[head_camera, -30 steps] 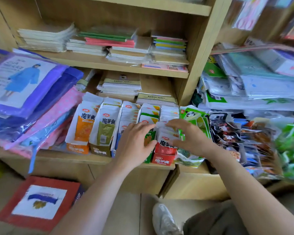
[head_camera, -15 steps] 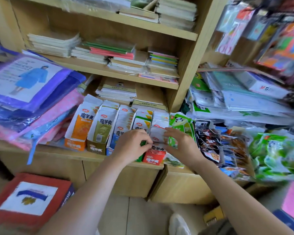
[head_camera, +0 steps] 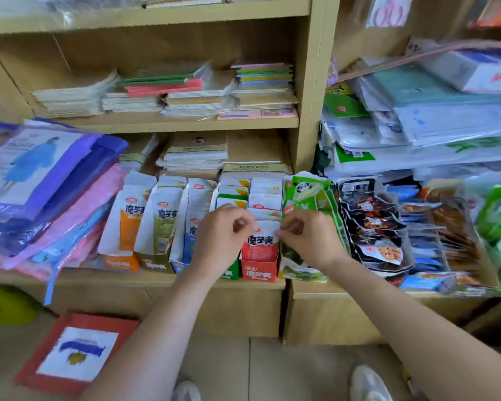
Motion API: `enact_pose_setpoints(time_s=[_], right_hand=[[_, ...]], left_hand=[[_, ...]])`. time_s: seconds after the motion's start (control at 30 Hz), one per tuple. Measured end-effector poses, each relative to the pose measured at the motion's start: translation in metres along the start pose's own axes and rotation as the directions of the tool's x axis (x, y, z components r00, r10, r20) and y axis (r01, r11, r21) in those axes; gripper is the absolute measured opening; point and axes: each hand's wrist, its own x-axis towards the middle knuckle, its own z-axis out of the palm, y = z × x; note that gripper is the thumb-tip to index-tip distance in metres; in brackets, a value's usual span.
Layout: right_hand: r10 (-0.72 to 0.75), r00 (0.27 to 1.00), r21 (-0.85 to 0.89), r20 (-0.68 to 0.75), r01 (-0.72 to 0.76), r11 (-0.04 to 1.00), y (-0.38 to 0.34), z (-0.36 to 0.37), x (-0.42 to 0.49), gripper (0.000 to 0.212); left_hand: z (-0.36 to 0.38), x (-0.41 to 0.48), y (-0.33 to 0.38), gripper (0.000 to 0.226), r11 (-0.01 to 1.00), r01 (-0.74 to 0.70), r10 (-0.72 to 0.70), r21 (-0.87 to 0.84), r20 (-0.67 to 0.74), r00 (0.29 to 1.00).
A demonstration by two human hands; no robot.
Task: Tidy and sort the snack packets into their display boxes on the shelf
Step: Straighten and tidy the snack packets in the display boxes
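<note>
L hand (head_camera: 223, 237) & R hand (head_camera: 308, 238) pinch top corners of front red packet (head_camera: 260, 246) in red box (head_camera: 259, 274), green box (head_camera: 229, 272) mostly behind L hand, panda packs (head_camera: 304, 189) crowd R side.

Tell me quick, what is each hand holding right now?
Left hand: closed, pinching the top left corner of the front red snack packet.
Right hand: closed, pinching the same packet's top right corner.

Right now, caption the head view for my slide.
Left hand and right hand pinch the front red packet, upright in the red display box.
</note>
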Motion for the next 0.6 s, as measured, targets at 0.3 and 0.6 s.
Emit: enact_pose_setpoints(time_s=[0.3, 0.6], right_hand=[[0.089, 0.993, 0.175, 0.079, -0.101, 0.979, -0.003, 0.002, 0.014, 0.016], [0.083, 0.992, 0.322, 0.095, -0.11, 0.94, -0.005, 0.009, 0.023, 0.019]], left_hand=[[-0.007, 0.023, -0.002, 0.02, 0.955, 0.045, -0.139, -0.292, -0.312, 0.94], [-0.008, 0.006, -0.007, 0.011, 0.992, 0.125, -0.125, -0.032, -0.008, 0.992]])
